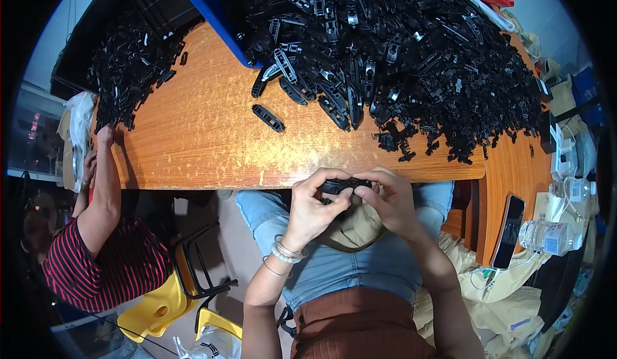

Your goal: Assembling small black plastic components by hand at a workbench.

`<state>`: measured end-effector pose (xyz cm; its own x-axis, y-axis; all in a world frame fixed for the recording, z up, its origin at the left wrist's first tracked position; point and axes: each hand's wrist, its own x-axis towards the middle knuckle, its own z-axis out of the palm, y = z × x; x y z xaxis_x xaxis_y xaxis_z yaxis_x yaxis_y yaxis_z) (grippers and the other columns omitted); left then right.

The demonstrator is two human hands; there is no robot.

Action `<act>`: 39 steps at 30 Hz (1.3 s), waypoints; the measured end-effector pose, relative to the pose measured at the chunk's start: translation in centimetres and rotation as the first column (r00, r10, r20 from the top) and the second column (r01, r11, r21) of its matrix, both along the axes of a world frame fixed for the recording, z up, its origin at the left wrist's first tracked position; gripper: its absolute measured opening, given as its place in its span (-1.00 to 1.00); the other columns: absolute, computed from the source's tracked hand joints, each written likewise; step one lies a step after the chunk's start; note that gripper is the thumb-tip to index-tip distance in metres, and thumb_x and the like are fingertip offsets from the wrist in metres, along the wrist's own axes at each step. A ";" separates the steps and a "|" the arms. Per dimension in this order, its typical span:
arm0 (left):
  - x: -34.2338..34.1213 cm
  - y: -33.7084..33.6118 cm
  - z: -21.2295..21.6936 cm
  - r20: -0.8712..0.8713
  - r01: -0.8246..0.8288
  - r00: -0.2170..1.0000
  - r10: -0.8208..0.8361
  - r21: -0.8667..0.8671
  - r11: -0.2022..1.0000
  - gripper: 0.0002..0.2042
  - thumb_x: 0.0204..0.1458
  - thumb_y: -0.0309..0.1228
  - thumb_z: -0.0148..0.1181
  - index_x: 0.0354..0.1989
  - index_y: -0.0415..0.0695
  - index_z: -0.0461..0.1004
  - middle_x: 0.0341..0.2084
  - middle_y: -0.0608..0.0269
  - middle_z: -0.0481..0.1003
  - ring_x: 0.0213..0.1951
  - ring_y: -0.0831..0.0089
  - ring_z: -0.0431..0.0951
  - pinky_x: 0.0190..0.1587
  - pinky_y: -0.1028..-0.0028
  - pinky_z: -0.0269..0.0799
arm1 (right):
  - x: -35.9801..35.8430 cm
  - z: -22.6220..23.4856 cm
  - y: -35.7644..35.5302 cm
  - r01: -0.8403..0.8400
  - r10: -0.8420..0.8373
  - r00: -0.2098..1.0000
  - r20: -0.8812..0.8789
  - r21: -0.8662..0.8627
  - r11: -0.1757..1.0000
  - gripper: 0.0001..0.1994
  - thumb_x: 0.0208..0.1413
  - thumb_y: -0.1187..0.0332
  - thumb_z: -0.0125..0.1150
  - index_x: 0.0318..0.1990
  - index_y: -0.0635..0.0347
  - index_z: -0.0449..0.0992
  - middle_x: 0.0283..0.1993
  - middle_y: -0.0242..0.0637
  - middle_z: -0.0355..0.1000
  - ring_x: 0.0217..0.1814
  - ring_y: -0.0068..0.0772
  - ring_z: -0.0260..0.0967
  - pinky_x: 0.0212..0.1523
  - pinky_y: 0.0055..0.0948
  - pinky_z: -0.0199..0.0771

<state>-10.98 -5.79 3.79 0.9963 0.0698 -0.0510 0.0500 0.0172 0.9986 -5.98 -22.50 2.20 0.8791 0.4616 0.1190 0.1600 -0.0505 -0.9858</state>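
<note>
Both of my hands meet over my lap at the table's front edge, pinching one black plastic part [334, 185] between them. My left hand [313, 199], with bangles on its wrist, grips the part's left end, thumb and fingers curled round it. At the other end my right hand [390, 198] presses with thumb and fingers. Much of the part is hidden by my fingers. A similar long black part [267, 118] lies alone on the wooden table [199, 121]. Beyond it spreads a large heap of long black plastic parts [334, 57].
Smaller black pieces [463, 95] are heaped at the right. A blue bin edge [218, 21] leans at the back. On the left, a person in a striped shirt [109, 262] reaches to another pile [135, 70]. A phone [509, 230] and a plastic bottle [549, 237] lie at right.
</note>
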 end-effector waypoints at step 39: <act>2.8 0.3 1.1 -0.140 0.048 0.972 -0.190 -0.671 0.740 -0.68 0.29 -0.31 -0.25 0.05 -0.30 0.22 -0.38 -0.24 0.50 -0.53 0.15 0.59 -0.50 0.44 0.57 | 1.4 3.8 -0.6 0.154 -0.138 0.987 -0.081 0.271 0.950 -0.86 0.09 0.56 0.10 -0.20 0.43 0.49 -0.29 -0.22 0.44 -0.33 -0.55 0.42 -0.37 -0.66 0.40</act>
